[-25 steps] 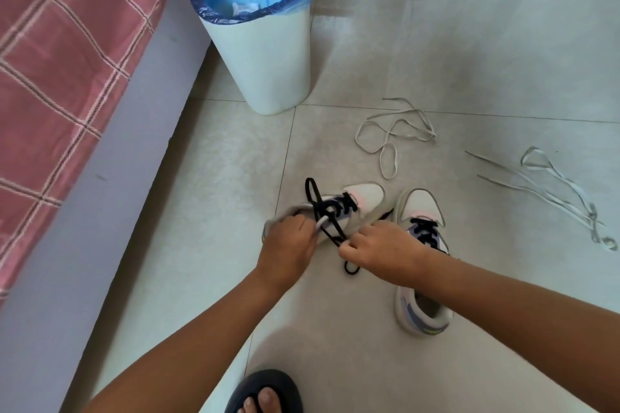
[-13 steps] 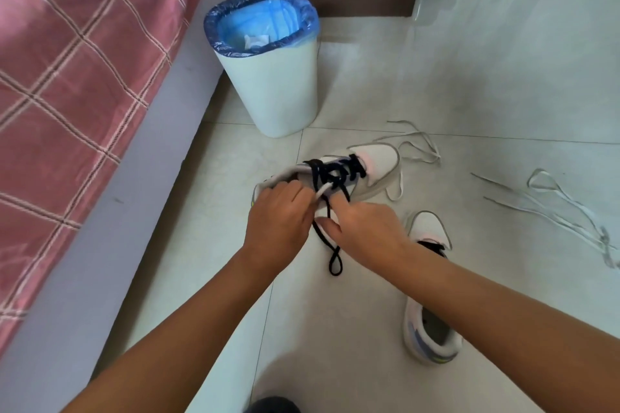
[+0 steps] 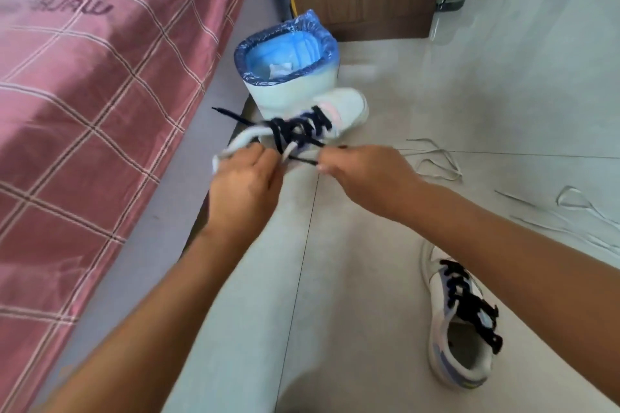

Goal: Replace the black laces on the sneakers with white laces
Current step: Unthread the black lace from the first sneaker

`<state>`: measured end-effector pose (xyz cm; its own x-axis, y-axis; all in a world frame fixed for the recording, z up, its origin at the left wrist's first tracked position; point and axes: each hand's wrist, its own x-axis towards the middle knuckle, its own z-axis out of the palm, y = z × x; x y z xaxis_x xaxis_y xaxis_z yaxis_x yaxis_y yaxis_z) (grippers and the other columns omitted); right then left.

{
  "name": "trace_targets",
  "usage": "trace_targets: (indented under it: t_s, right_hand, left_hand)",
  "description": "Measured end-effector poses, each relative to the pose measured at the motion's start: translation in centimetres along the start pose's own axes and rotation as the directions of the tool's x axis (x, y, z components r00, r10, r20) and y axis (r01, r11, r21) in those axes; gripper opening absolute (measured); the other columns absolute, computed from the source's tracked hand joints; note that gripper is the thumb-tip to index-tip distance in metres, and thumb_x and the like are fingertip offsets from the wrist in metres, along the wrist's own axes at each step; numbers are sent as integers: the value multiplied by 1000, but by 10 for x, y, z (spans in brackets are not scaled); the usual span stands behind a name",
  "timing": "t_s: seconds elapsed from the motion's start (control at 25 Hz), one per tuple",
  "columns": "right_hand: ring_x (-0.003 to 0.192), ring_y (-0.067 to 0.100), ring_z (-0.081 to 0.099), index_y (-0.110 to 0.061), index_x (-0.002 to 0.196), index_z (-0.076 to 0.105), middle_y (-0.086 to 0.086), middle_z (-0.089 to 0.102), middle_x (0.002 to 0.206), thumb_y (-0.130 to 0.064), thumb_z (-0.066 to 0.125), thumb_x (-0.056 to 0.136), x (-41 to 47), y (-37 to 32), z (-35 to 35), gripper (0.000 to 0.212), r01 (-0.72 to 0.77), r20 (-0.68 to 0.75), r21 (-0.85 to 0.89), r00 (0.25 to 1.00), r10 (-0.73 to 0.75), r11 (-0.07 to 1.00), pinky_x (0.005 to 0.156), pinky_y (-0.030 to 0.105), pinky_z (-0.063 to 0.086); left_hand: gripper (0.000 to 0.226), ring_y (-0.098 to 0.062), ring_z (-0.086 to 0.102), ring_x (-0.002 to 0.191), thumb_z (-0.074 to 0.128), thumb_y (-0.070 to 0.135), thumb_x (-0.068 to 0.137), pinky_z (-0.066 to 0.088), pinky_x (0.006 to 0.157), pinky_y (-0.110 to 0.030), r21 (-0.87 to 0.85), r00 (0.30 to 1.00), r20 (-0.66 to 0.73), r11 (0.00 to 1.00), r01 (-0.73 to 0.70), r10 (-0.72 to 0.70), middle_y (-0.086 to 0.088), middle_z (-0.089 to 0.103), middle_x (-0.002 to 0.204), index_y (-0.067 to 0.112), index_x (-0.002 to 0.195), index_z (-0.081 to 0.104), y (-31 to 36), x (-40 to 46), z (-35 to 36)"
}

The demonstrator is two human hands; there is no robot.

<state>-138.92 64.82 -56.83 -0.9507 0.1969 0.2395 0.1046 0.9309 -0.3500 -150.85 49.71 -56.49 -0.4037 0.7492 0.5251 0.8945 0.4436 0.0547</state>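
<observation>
Left hand [image 3: 245, 178] is gripping the heel end of the sneaker [image 3: 302, 126], fingers curled round the collar, holding it up off the floor [image 3: 469, 94] in front of the bin [image 3: 288, 77]. Right hand [image 3: 365, 171] is pinching a strand of the black lace [image 3: 302, 127] between thumb and fingertips, just right of the tongue, strand running taut back into the eyelets. One loose lace end is sticking out to the left, over the bed [image 3: 84, 94] edge. Lace is still threaded through most eyelets. Frame is motion-blurred here, so the exact eyelet is not readable.

Second sneaker [image 3: 459, 329] is lying on the floor at lower right, under the right forearm, black lace [image 3: 469, 302] fully in.

Two white laces are lying loose on the floor: one [image 3: 436, 161] just beyond the right hand, the other [image 3: 577, 208] farther right, well apart from both sneakers.

Bin is lined with a blue bag, standing beside the bed.
</observation>
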Motion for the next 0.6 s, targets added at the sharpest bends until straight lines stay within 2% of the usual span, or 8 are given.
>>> trace_targets:
  t_s: [0.12, 0.16, 0.24, 0.28, 0.32, 0.4, 0.48, 0.6]
  right_hand:
    - [86, 27, 61, -28, 116, 51, 1, 63, 105, -25, 39, 98, -55, 20, 28, 22, 109, 296, -85, 952, -79, 990, 59, 28, 31]
    - [93, 26, 60, -28, 119, 49, 1, 61, 110, -20, 38, 98, -77, 26, 40, 26, 168, 470, -111, 878, -97, 980, 61, 29, 32]
    - [103, 27, 58, -23, 124, 48, 5, 58, 117, -15, 38, 97, -117, 37, 58, 29, 233, 797, -141, 603, -29, 962, 68, 32, 37]
    - [104, 28, 58, -18, 122, 51, 9, 59, 117, -19, 40, 98, -131, 39, 66, 26, 223, 880, -181, 471, 56, 958, 71, 33, 40]
    - [102, 29, 59, -14, 118, 52, 11, 60, 115, -28, 40, 100, -140, 40, 74, 27, 183, 896, -228, 424, 133, 956, 70, 34, 41]
    - [95, 30, 62, -10, 114, 50, 11, 62, 106, -44, 34, 100, -145, 34, 92, 40, 91, 816, -324, 531, 229, 942, 60, 32, 36]
    - [86, 29, 64, -9, 113, 47, 8, 65, 97, -35, 38, 100, -135, 18, 115, 30, 11, 676, -331, 700, 229, 943, 51, 29, 29]
    - [87, 30, 65, -8, 117, 47, 8, 66, 100, -11, 44, 94, -111, -3, 140, 23, -117, 596, -297, 752, 280, 948, 53, 28, 33]
  left_hand:
    - [11, -32, 61, 65, 74, 7, 76, 46, 51, -35, -103, 990, 139, 995, 14, 1, -13, 62, 71, 5, 72, 63, 27, -56, 40]
    - [11, -31, 63, 68, 74, 8, 76, 47, 51, -35, -138, 981, 191, 990, 3, 24, -12, 63, 72, 6, 72, 64, 34, -77, 54]
    - [15, -28, 66, 71, 79, 9, 72, 49, 50, -31, -195, 950, 295, 980, -45, 103, -8, 65, 70, 7, 68, 65, 44, -114, 76]
    - [18, -25, 68, 72, 82, 9, 68, 50, 52, -28, -220, 934, 334, 974, -55, 128, -5, 65, 68, 8, 64, 64, 46, -128, 83]
    - [20, -23, 68, 75, 84, 10, 66, 51, 56, -26, -241, 924, 359, 970, -40, 127, -2, 64, 66, 9, 62, 64, 47, -137, 88]
    - [22, -20, 69, 82, 85, 13, 64, 49, 61, -22, -271, 919, 383, 962, 20, 89, 1, 62, 65, 11, 62, 63, 50, -146, 93]
    - [21, -20, 68, 91, 85, 15, 64, 50, 60, -23, -298, 904, 425, 950, 97, 41, 0, 62, 67, 11, 64, 64, 54, -149, 95]
    - [12, -25, 66, 96, 75, 13, 77, 52, 61, -30, -309, 870, 492, 941, 137, 35, -5, 64, 74, 8, 71, 65, 57, -152, 101]
